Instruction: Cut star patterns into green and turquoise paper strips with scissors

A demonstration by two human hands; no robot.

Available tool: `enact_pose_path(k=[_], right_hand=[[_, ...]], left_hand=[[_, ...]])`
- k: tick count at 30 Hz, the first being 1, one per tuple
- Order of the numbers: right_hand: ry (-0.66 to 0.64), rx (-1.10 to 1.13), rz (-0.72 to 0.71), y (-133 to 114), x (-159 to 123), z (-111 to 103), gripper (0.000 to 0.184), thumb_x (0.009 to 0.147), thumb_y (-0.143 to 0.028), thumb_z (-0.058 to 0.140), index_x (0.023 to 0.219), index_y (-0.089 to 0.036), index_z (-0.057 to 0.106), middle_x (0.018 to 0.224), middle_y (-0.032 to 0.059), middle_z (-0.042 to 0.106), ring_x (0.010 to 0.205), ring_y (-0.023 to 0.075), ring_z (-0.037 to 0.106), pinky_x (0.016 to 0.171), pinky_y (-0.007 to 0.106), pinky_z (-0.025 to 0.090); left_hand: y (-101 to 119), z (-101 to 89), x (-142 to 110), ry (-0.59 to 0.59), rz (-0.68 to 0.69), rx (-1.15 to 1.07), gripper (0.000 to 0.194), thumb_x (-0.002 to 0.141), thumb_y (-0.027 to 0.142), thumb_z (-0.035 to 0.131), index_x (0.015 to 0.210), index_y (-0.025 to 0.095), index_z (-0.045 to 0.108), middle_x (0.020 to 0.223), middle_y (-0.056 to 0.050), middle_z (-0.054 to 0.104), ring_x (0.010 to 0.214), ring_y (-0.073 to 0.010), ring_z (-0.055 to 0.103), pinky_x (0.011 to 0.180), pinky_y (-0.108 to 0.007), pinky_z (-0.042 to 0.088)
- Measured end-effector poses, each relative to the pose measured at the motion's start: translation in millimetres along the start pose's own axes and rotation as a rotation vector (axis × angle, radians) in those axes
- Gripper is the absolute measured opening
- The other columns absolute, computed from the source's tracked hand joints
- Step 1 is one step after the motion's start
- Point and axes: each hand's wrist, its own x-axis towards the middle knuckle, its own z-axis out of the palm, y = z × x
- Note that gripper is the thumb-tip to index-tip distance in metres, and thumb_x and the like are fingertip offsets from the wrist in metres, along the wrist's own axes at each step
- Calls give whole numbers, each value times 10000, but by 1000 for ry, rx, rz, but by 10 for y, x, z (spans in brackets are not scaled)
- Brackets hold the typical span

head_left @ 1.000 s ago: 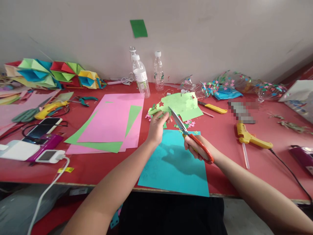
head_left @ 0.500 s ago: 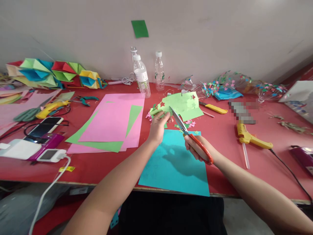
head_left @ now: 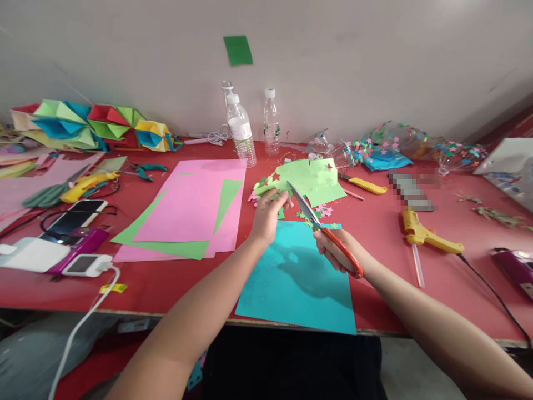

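In right hand, curled round the handles: scissors, partly over blue sheet; probably rigid, light, best held there. At left hand, near green paper: cannot tell whether pinching anything.

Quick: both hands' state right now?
Left hand: partly closed at the light green paper; grip cannot be told.
Right hand: closed, holding red-handled scissors.

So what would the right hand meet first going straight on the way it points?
With the scissors leading, the right hand would probably meet the light green paper at their tips; depth is unclear, so they may already touch it.
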Motion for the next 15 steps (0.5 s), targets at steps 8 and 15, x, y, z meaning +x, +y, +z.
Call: enact_pose_path(k=[8,15], right_hand=[[-17,-14,6,28,19,-13,521,840,-689,483,623,-216,460,339,-59,434,276,79,370,340,210,322],[-11,15,-16,60,37,-4,527,848,-695,463,648,-208,488,361,-50,465,288,85,393,342,212,335]], left_hand=[[11,-39,78,117,-26,-34,177,722,300,674,626,202,563,576,29,548,615,-115,563,681,-278,478],[-6,-32,70,43,-54,-58,301,738,370,704,597,202,497,609,25,575,656,-115,616,770,-287,507]])
